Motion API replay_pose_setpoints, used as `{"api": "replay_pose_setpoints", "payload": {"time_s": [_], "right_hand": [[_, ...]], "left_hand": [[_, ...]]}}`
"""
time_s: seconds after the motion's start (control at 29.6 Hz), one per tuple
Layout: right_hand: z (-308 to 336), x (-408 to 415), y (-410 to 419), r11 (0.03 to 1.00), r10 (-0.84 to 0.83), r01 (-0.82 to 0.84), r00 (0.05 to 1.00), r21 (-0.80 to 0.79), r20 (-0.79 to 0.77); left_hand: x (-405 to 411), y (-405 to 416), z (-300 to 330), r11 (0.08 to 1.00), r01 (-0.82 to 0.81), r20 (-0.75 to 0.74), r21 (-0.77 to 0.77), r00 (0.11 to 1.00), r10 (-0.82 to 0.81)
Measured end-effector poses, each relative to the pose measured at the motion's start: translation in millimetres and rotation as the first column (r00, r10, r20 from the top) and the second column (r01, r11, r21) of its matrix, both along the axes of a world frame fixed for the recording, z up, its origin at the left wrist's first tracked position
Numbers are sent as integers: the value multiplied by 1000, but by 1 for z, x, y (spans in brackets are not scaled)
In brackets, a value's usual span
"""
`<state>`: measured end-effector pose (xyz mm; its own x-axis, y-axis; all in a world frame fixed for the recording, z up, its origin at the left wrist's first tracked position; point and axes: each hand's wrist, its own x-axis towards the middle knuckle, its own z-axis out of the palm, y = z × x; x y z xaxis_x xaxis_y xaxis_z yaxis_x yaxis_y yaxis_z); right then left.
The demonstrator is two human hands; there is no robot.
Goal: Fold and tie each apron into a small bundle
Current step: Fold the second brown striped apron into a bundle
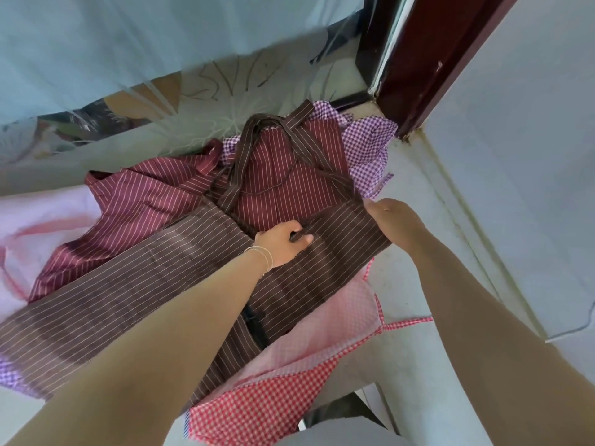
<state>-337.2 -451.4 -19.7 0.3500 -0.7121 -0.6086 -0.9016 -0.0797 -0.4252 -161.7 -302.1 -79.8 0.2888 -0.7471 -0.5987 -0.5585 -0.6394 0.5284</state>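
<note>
In the head view, a brown apron (180, 268) with thin white stripes lies spread on top of a pile of aprons on the floor (428, 365). It runs from the lower left side of the floor up to the middle, and its neck strap (257, 130) makes a loop at the far end, near the dark red door frame (428, 59).

The left hand (283, 243) rests on the upper part of the brown apron. Its fingers are curled and they pinch a dark strap or a fold of this apron; I cannot tell which one. A thin bracelet (262, 255) is on the left wrist. The right hand (392, 220) is at the right edge of the same apron, near its upper corner. It is blurred, and the fingers are turned away from the camera, so I cannot tell if it grips the cloth or only touches it.

Under the brown apron lies a dark red striped apron (138, 204), which shows at the left and at the far end. A purple checked apron (367, 146) lies beyond it, close to the door frame. A red checked apron (289, 391) lies at the near side, partly under the brown one, and its tie (409, 321) goes to the right on the bare floor. Pale pink cloth (42, 220) shows at the left edge of the pile. A light blue sheet (161, 37) hangs along the far side.
</note>
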Motion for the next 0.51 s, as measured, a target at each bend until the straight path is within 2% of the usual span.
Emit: {"api": "replay_pose_setpoints", "payload": {"time_s": [0.07,0.17,0.24,0.3,0.34,0.37,0.44,0.51], "right_hand": [[-1,9,0,993,17,-21,999,113,39],[-9,19,-9,958,-175,126,969,259,175],[-9,16,-19,906,-231,141,955,400,187],[-6,3,-27,851,-181,69,969,521,167],[-4,-8,-28,851,-135,46,982,523,134],[-3,-18,-27,861,-100,54,993,506,64],[-5,-34,-23,884,-10,57,995,465,-104],[-14,-40,-18,941,137,-65,970,331,-200]], "left_hand": [[-4,-5,-1,1000,0,-2,6,1000,0],[-8,-12,-2,992,-77,-111,-97,992,66],[-10,-16,2,986,-74,-156,-148,986,51],[-12,-18,8,989,-18,-185,-144,983,-9],[-14,-17,11,990,19,-167,-139,985,-42],[-15,-15,11,987,62,-95,-151,993,-77],[-17,-4,7,967,150,218,-206,970,-104],[-17,13,0,944,144,472,-297,882,14]]}}
